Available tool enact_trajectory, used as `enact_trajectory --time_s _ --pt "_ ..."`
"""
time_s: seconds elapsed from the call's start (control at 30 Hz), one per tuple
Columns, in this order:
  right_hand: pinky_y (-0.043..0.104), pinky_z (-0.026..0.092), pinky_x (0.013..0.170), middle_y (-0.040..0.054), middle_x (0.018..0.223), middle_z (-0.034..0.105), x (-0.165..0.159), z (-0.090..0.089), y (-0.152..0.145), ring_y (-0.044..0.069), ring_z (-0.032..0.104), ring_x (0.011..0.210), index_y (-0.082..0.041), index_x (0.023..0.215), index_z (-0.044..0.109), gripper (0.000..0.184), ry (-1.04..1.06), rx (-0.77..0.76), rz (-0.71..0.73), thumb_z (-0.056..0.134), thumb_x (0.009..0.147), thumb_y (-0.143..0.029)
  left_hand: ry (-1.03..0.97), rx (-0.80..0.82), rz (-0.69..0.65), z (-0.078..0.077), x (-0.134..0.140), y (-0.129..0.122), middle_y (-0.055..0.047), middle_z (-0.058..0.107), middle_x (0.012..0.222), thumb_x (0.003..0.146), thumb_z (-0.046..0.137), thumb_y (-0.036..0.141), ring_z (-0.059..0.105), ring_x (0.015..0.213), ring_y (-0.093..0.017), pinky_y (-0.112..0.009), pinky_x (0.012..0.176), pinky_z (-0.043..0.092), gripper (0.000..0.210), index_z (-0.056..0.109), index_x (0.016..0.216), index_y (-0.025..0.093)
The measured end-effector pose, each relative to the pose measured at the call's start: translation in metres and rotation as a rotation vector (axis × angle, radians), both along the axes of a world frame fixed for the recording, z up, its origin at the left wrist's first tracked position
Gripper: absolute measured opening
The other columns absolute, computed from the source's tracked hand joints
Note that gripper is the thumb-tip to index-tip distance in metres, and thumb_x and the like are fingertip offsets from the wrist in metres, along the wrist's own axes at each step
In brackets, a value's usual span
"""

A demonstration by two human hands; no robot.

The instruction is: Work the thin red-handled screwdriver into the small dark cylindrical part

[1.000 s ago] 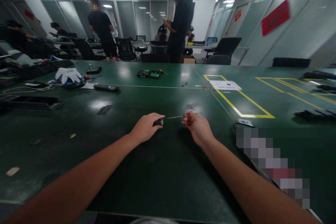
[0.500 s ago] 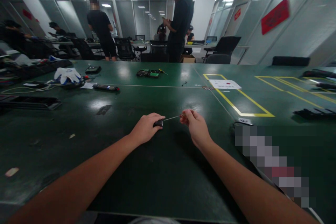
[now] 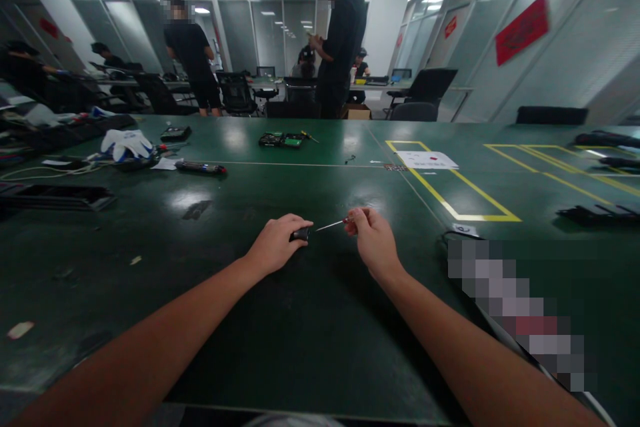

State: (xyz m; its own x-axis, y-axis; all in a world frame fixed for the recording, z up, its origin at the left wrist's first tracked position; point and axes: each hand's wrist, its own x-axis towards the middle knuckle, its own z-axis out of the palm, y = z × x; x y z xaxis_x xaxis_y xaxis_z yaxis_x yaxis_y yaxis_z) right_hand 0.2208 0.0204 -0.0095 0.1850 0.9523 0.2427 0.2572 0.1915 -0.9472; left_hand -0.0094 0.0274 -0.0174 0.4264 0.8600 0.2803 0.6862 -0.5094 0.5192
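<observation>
My left hand [image 3: 277, 241] is closed around a small black part [image 3: 301, 234], pinched between thumb and fingers near the middle of the green table [image 3: 280, 340]. Most of that part is covered by the hand, so its kind does not show. To the right, my right hand [image 3: 371, 238] grips a screwdriver [image 3: 330, 225] by its handle, which the fingers largely hide. The thin metal shaft points left toward the black part. A small gap separates the shaft's tip from it.
White gloves [image 3: 127, 145], a dark cylindrical tool [image 3: 201, 167] and green circuit boards [image 3: 283, 139] lie farther back. Yellow tape [image 3: 487, 218] marks rectangles on the right, with a paper sheet [image 3: 427, 160] across one. A blurred strip-shaped object [image 3: 515, 313] lies by my right forearm. Other people stand beyond the table.
The screwdriver's tip has drawn back slightly to the right, away from the black part, leaving a gap. My hands stay in nearly the same places.
</observation>
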Motion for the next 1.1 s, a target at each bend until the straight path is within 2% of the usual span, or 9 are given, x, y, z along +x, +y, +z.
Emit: enact_trajectory --time_s 0.17,0.47,0.73,1.1 --pt "0.035 0.048 0.071 0.0043 0.077 0.07 -0.003 0.005 -0.005 0.02 0.065 0.071 -0.02 0.092 0.065 0.032 -0.083 0.052 0.063 0.05 0.097 -0.048 -0.004 0.008 -0.007 -0.002 0.0 0.001 -0.006 0.067 0.128 0.087 0.074 0.018 0.062 0.116 -0.025 -0.044 0.103 0.046 0.044 0.069 0.13 0.026" --pt "0.033 0.042 0.065 0.0039 0.073 0.07 -0.007 0.016 -0.015 0.02 0.063 0.067 -0.021 0.089 0.065 0.029 -0.303 0.076 -0.019 0.047 0.098 -0.042 -0.061 -0.007 -0.009 0.0 0.0 -0.001 -0.006 0.068 0.126 0.087 0.074 0.018 0.062 0.116 -0.023 -0.04 0.103 0.047 0.042 0.069 0.128 0.023" --pt "0.032 0.041 0.063 0.0033 0.072 0.07 -0.007 0.022 -0.02 0.019 0.062 0.064 -0.022 0.091 0.065 0.029 -0.315 0.116 -0.022 0.047 0.099 -0.043 -0.098 -0.079 0.013 0.001 0.002 -0.002 -0.008 0.069 0.122 0.091 0.071 0.025 0.064 0.11 -0.024 -0.039 0.099 0.049 0.043 0.065 0.133 0.022" --pt "0.033 0.039 0.063 0.0041 0.074 0.071 -0.006 0.023 -0.02 0.021 0.063 0.065 -0.023 0.091 0.065 0.027 -0.411 0.115 -0.061 0.046 0.1 -0.04 -0.084 -0.029 -0.022 -0.001 -0.001 0.0 -0.008 0.068 0.127 0.088 0.072 0.02 0.063 0.116 -0.024 -0.04 0.104 0.047 0.043 0.068 0.13 0.022"
